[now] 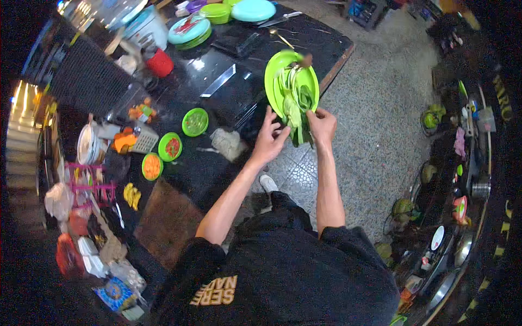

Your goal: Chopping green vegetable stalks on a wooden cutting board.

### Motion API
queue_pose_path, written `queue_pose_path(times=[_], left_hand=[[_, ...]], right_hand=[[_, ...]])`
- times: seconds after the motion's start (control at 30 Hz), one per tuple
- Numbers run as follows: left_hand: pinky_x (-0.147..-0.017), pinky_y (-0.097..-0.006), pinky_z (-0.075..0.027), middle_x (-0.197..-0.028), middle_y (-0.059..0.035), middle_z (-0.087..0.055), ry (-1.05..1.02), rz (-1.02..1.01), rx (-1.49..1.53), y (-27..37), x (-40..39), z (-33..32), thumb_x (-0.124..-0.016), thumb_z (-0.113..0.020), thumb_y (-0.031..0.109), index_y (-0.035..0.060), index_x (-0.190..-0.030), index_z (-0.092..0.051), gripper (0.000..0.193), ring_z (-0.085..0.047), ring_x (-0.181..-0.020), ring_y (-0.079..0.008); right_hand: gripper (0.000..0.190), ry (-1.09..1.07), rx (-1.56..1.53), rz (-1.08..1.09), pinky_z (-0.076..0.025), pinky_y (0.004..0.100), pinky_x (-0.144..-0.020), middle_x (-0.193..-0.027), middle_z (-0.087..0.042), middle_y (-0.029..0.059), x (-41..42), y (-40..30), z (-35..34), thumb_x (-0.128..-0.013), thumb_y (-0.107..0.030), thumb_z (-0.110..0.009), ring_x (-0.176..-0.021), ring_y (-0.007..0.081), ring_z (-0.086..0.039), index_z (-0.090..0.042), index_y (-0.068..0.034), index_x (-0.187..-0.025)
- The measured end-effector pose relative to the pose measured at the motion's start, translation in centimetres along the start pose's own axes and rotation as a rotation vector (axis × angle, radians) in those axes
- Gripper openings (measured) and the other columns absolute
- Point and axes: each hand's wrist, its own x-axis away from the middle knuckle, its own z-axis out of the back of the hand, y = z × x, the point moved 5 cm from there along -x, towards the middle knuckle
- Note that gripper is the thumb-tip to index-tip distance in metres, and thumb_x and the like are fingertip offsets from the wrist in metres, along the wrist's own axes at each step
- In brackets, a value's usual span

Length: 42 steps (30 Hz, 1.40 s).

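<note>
A lime-green oval plate (271, 83) is held out past the edge of the black table, with leafy green vegetables (292, 106) lying on it and hanging over its near rim. My right hand (323, 125) pinches at the near right rim, where leaves hang down. My left hand (272, 136) is at the near left side with its fingers apart, close to the rim and the leaves; whether it bears any of the plate's weight is unclear. A blurred brownish shape covers the plate's far right edge.
On the black table (179, 85) stand green bowls of chopped food, including an orange-filled bowl (152, 166), a box grater (144, 139), a wide blade (219, 81), a crumpled cloth (226, 142) and stacked plates (189, 30). A knife (281, 18) lies at the far side.
</note>
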Motion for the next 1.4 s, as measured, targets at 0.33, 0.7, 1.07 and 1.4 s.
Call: queue_pose_path(times=[0.33, 0.7, 1.07, 1.4], left_hand=[[-0.108, -0.0353, -0.049, -0.147, -0.0162, -0.061, 0.398, -0.174, -0.062, 3.1, 24.3, 16.5, -0.102, -0.070, 0.010, 0.0028, -0.171, -0.013, 0.090, -0.063, -0.125, -0.0193], [-0.110, -0.0547, -0.041, -0.148, -0.0199, -0.053, 0.747, 0.152, -0.933, 0.4, 42.4, 28.4, -0.092, -0.078, 0.034, 0.0035, -0.161, -0.039, 0.085, -0.047, -0.135, -0.0446], [-0.114, -0.0641, -0.031, -0.160, -0.0189, -0.042, 0.810, 0.165, -0.922, 0.1, 41.4, 31.2, -0.091, -0.077, 0.038, 0.0082, -0.162, -0.038, 0.087, -0.037, -0.143, -0.0438], [-0.107, -0.0617, -0.031, -0.152, -0.0268, -0.040, 0.650, 0.270, -1.040, 2.2, 32.5, 24.7, -0.086, -0.078, 0.041, -0.0047, -0.157, -0.034, 0.094, -0.039, -0.137, -0.0443]], right_hand=[[0.035, -0.550, -0.105, 0.059, -0.056, 0.0331, -0.071, -0.085, -0.079, 0.0121, 25.5, -2.7, -6.4, -0.084, -0.020, -0.076, -0.074, 0.0143, -0.071, -0.080, 0.004, -0.109], [0.034, -0.795, -0.015, 0.288, -0.057, 0.0408, -0.067, -0.075, -0.076, 0.0165, 41.6, -2.3, -17.2, -0.081, -0.027, -0.075, -0.065, 0.0269, -0.074, -0.082, -0.001, -0.101], [0.038, -0.866, 0.056, 0.303, -0.060, 0.0412, -0.082, -0.094, -0.080, 0.0212, 40.9, -4.4, -20.4, -0.082, -0.029, -0.077, -0.088, 0.0328, -0.080, -0.081, -0.001, -0.107], [0.038, -0.770, 0.123, 0.181, -0.059, 0.0400, -0.076, -0.089, -0.080, 0.0176, 31.4, 2.8, -20.4, -0.083, -0.028, -0.079, -0.082, 0.0269, -0.079, -0.081, -0.001, -0.109]])
